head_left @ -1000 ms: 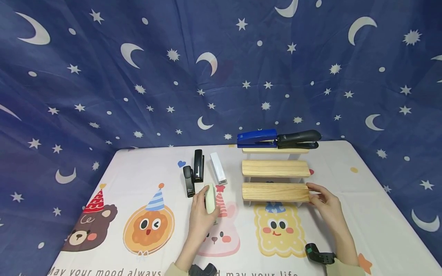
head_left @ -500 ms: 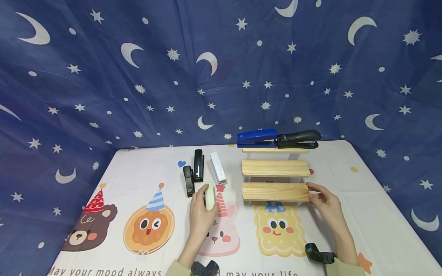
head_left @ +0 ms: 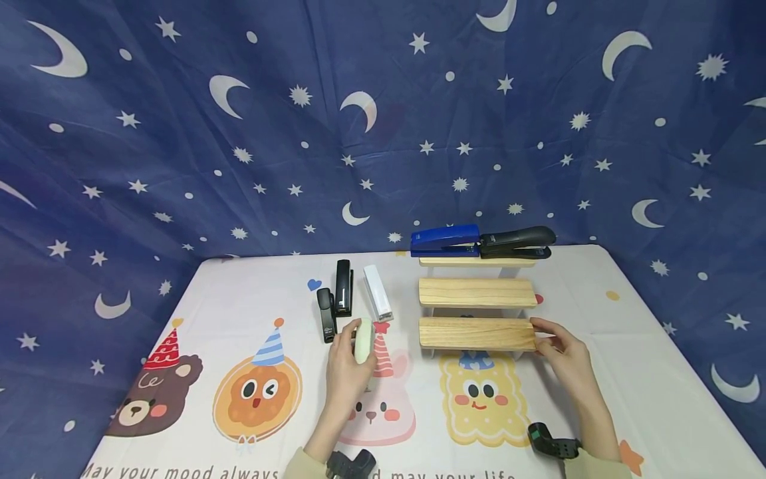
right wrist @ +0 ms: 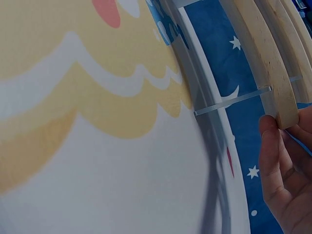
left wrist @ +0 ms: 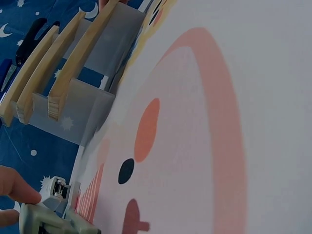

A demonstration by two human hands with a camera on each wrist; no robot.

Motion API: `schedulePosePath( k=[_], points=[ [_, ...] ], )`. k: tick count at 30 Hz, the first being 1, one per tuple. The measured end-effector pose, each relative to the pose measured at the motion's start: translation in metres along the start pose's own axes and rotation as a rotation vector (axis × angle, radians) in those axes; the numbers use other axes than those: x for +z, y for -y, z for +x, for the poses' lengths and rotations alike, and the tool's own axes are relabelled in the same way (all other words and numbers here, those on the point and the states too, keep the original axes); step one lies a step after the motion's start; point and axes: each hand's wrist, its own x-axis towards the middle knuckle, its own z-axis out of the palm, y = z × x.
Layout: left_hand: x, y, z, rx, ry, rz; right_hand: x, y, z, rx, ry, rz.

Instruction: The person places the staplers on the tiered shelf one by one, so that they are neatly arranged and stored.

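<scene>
My left hand (head_left: 349,372) grips a pale green stapler (head_left: 364,340) over the printed pink rabbit, thumb on one side and fingers on the other. In the left wrist view, part of this stapler (left wrist: 44,218) and two fingertips show at the lower left corner. My right hand (head_left: 565,352) pinches the right end of the lowest wooden shelf (head_left: 473,333) of a three-step display rack. Seen from the right wrist, the thumb and fingers of this hand (right wrist: 287,185) hold the plank's end (right wrist: 285,109). A white stapler (head_left: 378,293) lies just beyond the green one.
Two black staplers, a taller one (head_left: 344,287) and a smaller one (head_left: 326,315), lie left of the white one. On the rack's top shelf (head_left: 477,262) rest a blue stapler (head_left: 445,241) and a long black stapler (head_left: 517,242). The middle shelf (head_left: 477,293) is bare wood. A starry curtain (head_left: 383,166) hangs behind.
My left hand has shifted slightly with the green stapler, whose near end now shows less beyond the thumb. My right hand keeps its place on the shelf end.
</scene>
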Motion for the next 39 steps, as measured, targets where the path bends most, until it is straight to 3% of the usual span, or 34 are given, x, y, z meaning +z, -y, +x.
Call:
schedulePosePath(
  k=[8, 17, 26, 39],
  points=[
    [-0.008, -0.007, 0.004, 0.026, 0.049, -0.01, 0.0, 0.001, -0.001, 0.006, 0.01, 0.012],
    [-0.018, -0.019, 0.012, 0.123, 0.1, -0.004, 0.001, 0.0, 0.0, -0.01, 0.007, 0.032],
    [-0.03, -0.042, 0.018, 0.243, 0.133, 0.022, -0.001, 0.0, 0.0, 0.002, 0.015, 0.026],
    [-0.03, -0.076, 0.028, 0.331, 0.206, -0.011, -0.001, -0.001, 0.001, 0.003, 0.012, 0.018]
  ],
)
